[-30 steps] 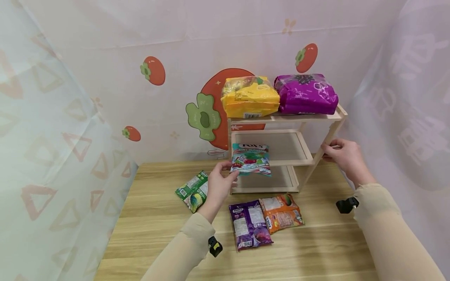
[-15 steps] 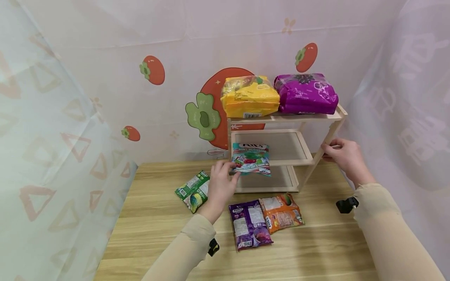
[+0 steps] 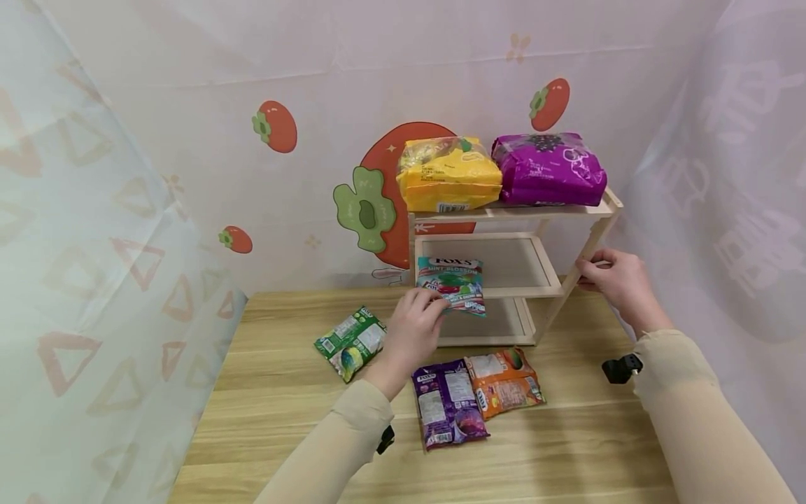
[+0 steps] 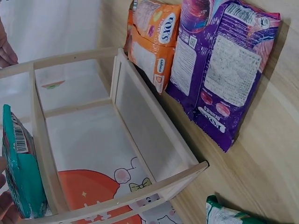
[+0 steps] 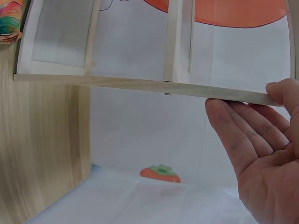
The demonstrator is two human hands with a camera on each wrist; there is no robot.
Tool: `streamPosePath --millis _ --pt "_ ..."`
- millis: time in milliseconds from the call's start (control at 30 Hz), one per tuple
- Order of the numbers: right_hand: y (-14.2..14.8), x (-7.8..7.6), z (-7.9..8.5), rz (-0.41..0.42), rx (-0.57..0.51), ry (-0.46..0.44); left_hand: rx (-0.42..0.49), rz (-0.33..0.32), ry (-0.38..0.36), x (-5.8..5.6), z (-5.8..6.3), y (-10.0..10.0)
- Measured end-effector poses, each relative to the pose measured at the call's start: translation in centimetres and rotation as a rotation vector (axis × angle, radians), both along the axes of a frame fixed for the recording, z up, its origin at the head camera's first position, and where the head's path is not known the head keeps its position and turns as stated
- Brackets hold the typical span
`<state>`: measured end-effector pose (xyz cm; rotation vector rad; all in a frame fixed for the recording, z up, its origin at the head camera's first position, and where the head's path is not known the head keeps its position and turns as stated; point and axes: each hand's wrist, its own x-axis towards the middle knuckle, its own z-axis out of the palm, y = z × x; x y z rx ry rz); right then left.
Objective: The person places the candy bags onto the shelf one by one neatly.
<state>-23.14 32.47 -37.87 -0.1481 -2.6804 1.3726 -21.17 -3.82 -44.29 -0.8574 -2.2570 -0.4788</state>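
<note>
A teal mint candy bag (image 3: 450, 276) lies on the left part of the middle tier of a small wooden shelf (image 3: 513, 212). My left hand (image 3: 412, 329) reaches in front of the bag and touches its lower left part. In the left wrist view, fingertips (image 4: 5, 203) rest against the bag's printed face; the thumb's contact is hard to see. My right hand (image 3: 620, 283) holds the shelf's right front post. The right wrist view shows the thumb on one side of this post (image 5: 140, 85) and the fingers on the other.
A yellow candy bag (image 3: 448, 178) and a magenta one (image 3: 548, 171) stand on the top tier. On the wooden table (image 3: 283, 434) lie a green bag (image 3: 352, 343), a purple bag (image 3: 448, 404) and an orange bag (image 3: 506, 381). Printed curtains surround the table.
My left hand has slid right, from the teal mint candy bag's left edge to its lower front. The bag has hardly moved, and my right hand keeps its hold on the post.
</note>
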Motion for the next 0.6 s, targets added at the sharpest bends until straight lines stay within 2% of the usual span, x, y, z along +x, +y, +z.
streamPosePath --millis 300,600 --pt "-0.1 -0.1 0.0 0.002 -0.006 0.008 -0.094 -0.030 0.032 -0.5 0.3 1.2" --pt "0.0 0.1 0.0 0.001 0.002 0.017 -0.140 0.000 0.072 -1.1 0.2 2.0"
